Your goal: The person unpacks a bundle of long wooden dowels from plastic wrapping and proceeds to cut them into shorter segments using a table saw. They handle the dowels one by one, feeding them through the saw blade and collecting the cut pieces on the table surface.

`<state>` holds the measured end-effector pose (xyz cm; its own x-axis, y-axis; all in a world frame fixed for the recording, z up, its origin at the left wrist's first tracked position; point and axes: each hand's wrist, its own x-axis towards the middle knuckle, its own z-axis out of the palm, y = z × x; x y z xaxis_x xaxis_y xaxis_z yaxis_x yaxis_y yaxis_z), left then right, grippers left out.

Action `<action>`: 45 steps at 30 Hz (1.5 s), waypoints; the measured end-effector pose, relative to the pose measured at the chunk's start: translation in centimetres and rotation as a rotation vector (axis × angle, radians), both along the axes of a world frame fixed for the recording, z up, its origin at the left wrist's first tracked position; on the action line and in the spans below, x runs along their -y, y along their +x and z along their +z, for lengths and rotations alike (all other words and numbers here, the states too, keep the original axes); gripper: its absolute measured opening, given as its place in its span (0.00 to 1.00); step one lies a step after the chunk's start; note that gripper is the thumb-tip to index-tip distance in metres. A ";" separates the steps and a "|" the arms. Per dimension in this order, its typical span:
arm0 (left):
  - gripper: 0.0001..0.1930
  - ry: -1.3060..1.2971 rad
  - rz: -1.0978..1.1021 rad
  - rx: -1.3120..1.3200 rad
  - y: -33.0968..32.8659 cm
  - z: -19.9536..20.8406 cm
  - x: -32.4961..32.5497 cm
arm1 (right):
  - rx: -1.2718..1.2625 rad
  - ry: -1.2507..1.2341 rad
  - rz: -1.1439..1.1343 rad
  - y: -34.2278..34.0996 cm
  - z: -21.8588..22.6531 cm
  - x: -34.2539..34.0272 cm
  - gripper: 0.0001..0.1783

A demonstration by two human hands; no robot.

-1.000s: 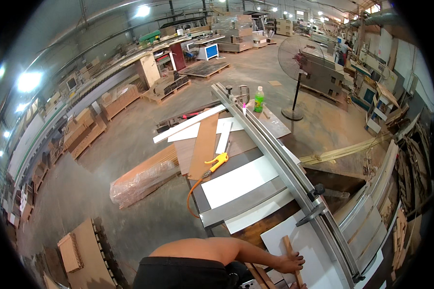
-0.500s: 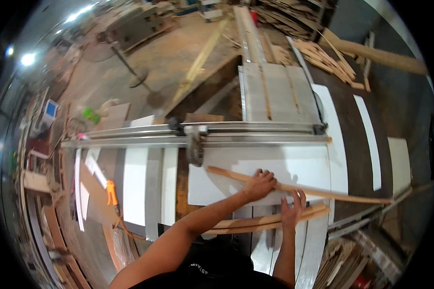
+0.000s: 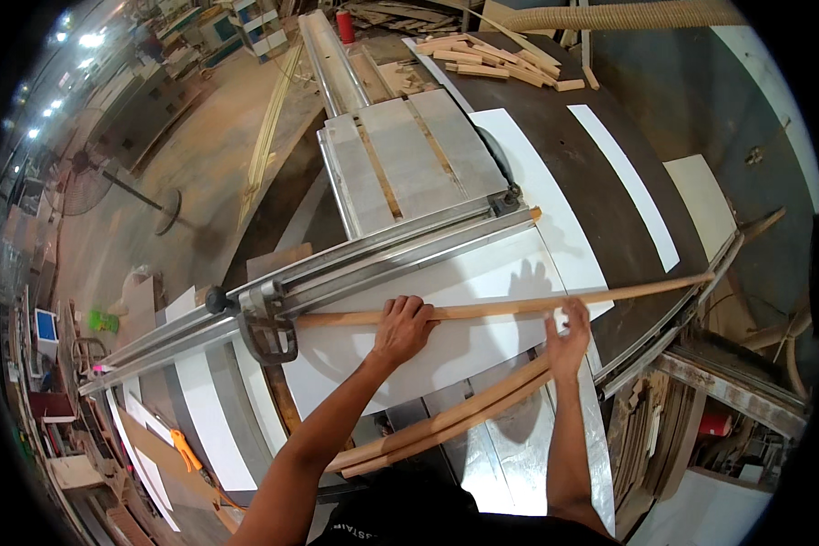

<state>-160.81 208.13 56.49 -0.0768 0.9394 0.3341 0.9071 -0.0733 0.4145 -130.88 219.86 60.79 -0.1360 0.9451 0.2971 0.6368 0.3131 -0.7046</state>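
A long, narrow wooden strip point(image 3: 510, 308) lies across the white board point(image 3: 346, 359), its right end reaching over the dark tabletop. My left hand point(image 3: 403, 329) is closed over the strip toward its left end, which lies beside a metal flip stop point(image 3: 267, 323) on the fence. Farther right, my right hand point(image 3: 568, 341) is at the strip's near edge with thumb and fingers apart; whether the fingertips touch the wood is hard to tell. Nearer to me, two more wooden strips point(image 3: 446, 428) lie side by side and pass beneath my right wrist.
The metal fence point(image 3: 382, 259) runs diagonally past a grey sliding table point(image 3: 409, 159). A pile of short wood pieces point(image 3: 496, 59) and a white strip point(image 3: 623, 187) lie on the dark tabletop point(image 3: 555, 155). An orange air gun point(image 3: 185, 450) rests at left.
The view has turned, so the bench appears tilted. The strip's left end is now close to the flip stop. My left hand stays on the strip; my right remains beside it.
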 end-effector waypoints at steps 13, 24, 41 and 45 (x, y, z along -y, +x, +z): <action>0.52 -0.077 0.302 -0.035 -2.2 1.8 -2.7 | 0.492 0.044 0.142 4.4 -2.6 -16.4 0.23; 0.40 -0.053 0.302 -0.168 -3.5 2.2 -4.3 | 0.492 0.029 0.194 2.3 -3.8 -18.9 0.26; 0.38 -0.082 0.343 -0.597 -4.6 -0.4 -5.5 | 0.386 0.080 -0.508 15.8 -6.8 7.1 0.19; 0.37 0.301 0.303 -0.898 -6.8 -0.8 -5.2 | 0.387 0.020 -0.466 13.4 -6.6 4.1 0.21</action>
